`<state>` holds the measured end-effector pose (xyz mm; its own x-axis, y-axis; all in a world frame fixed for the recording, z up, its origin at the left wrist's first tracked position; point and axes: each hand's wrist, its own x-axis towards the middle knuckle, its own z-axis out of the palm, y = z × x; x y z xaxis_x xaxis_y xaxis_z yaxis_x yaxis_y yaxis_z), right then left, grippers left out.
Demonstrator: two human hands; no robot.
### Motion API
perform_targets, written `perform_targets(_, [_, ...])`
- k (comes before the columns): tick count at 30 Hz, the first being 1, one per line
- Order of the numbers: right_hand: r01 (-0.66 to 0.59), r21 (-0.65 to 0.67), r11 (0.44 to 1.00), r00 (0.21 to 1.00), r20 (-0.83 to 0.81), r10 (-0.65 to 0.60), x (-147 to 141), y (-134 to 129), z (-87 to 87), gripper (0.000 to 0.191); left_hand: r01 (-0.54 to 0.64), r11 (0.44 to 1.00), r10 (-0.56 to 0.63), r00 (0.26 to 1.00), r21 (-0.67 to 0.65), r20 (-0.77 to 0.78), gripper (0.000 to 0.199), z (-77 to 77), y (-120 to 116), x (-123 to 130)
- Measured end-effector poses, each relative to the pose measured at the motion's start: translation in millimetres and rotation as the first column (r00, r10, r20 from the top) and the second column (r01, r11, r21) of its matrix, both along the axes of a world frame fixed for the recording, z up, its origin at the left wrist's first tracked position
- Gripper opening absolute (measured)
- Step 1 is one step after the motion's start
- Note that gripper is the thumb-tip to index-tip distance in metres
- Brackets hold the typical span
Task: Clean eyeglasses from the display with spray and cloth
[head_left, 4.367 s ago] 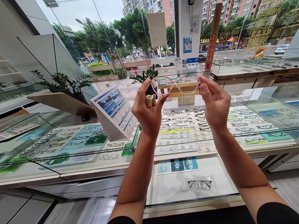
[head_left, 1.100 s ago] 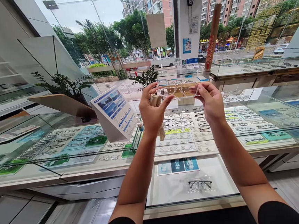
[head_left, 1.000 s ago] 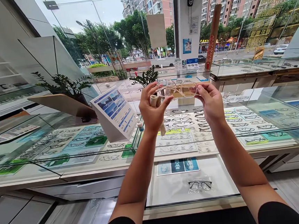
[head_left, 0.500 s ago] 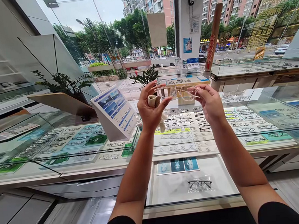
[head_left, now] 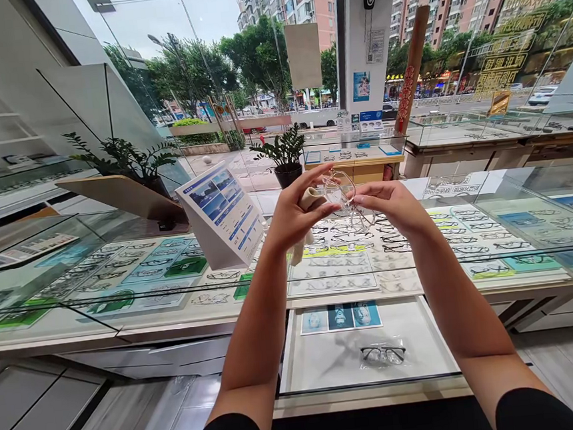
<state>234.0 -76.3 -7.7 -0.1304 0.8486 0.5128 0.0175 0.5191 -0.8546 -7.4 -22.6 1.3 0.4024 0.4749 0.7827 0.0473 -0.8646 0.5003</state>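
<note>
Both hands hold a pair of clear-framed eyeglasses (head_left: 340, 190) in the air above the glass display counter. My left hand (head_left: 296, 211) grips one lens side between thumb and fingers. A beige cloth (head_left: 308, 200) is tucked in that same hand, its end hanging below the palm. My right hand (head_left: 391, 206) pinches the frame with thumb and fingertips on the other side. The glasses are turned, so one lens faces me and the rest overlaps behind it; the exact grip point on the right is hard to make out.
Below my forearms is an open white drawer (head_left: 324, 365) with dark-framed glasses (head_left: 383, 354) in a clear bag and a photo card (head_left: 340, 317). A desk calendar (head_left: 223, 214) stands on the glass counter (head_left: 137, 291) at left. A potted plant (head_left: 288, 175) stands beyond.
The glasses have turned from facing me broadside to an angled, edge-on pose. My right hand has moved left and slightly down, closer to my left hand, which has shifted a little right.
</note>
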Motion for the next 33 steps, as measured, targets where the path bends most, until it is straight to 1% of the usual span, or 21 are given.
perform_targets(3, [-0.022,-0.006,1.0,1.0,-0.006,0.022,1,0,0.7,0.032,0.017,1.0,-0.017,1.0,-0.001,-0.001,0.074,0.6,-1,-1])
perform_targets(7, [-0.07,-0.013,0.997,0.997,0.036,0.07,4,0,1.3,0.032,0.031,0.999,-0.031,0.999,-0.009,-0.014,0.074,0.7,-1,-2])
perform_targets(9, [-0.069,-0.006,0.998,0.997,0.041,0.069,4,2,0.5,0.032,0.031,0.999,-0.031,0.999,-0.026,-0.012,0.075,0.0,0,-1])
perform_targets(12, [-0.038,0.002,0.999,0.999,0.01,0.038,3,5,-1.6,0.033,0.036,0.998,-0.036,0.999,-0.05,-0.002,0.072,-1.8,1,3])
perform_targets(14, [-0.008,0.01,1.0,1.0,-0.015,0.008,3,8,-3.1,0.033,0.031,0.999,-0.031,1.0,-0.039,0.007,0.071,-3.0,2,7])
perform_targets(16, [0.037,0.018,0.999,0.997,-0.063,-0.036,3,11,-4.9,0.034,-0.019,1.0,0.02,0.999,-0.005,0.048,0.072,-3.9,1,10])
perform_targets(17, [0.068,0.022,0.997,0.993,-0.101,-0.065,3,13,-6.0,0.035,-0.067,0.998,0.065,0.994,0.017,0.09,0.071,-4.3,1,12])
perform_targets(18, [0.103,0.025,0.994,0.985,-0.143,-0.098,2,15,-7.4,0.035,-0.129,0.991,0.121,0.982,0.047,0.144,0.065,-4.5,-1,14])
perform_targets(20, [0.176,0.04,0.984,0.963,-0.215,-0.163,0,18,-10.5,0.036,-0.248,0.963,0.217,0.945,0.105,0.245,0.038,-4.9,-5,19])
perform_targets(21, [0.205,0.055,0.977,0.954,-0.234,-0.187,-2,19,-12.1,0.035,-0.281,0.951,0.24,0.933,0.127,0.269,0.024,-5.1,-7,22])
perform_targets(22, [0.226,0.077,0.971,0.95,-0.237,-0.202,-4,20,-13.8,0.034,-0.291,0.947,0.247,0.931,0.137,0.269,0.017,-5.4,-10,25])
perform_targets(23, [0.241,0.103,0.965,0.95,-0.228,-0.213,-7,20,-15.4,0.033,-0.281,0.951,0.243,0.939,0.133,0.245,0.018,-5.7,-13,28])
perform_targets(25, [0.27,0.166,0.949,0.952,-0.194,-0.237,-14,19,-18.0,0.033,-0.24,0.968,0.224,0.959,0.076,0.174,0.026,-6.3,-19,34])
perform_targets(27, [0.318,0.239,0.917,0.945,-0.154,-0.287,-22,16,-19.6,0.033,-0.222,0.975,0.221,0.967,-0.005,0.125,0.036,-6.9,-24,39])
perform_targets(30, [0.399,0.345,0.849,0.916,-0.102,-0.389,-30,12,-20.5,0.031,-0.238,0.964,0.25,0.963,-0.117,0.103,0.046,-7.5,-27,42])
perform_targets(33, [0.449,0.399,0.8,0.884,-0.069,-0.462,-33,10,-20.6,0.029,-0.218,0.952,0.245,0.964,-0.213,0.107,0.05,-7.9,-26,43])
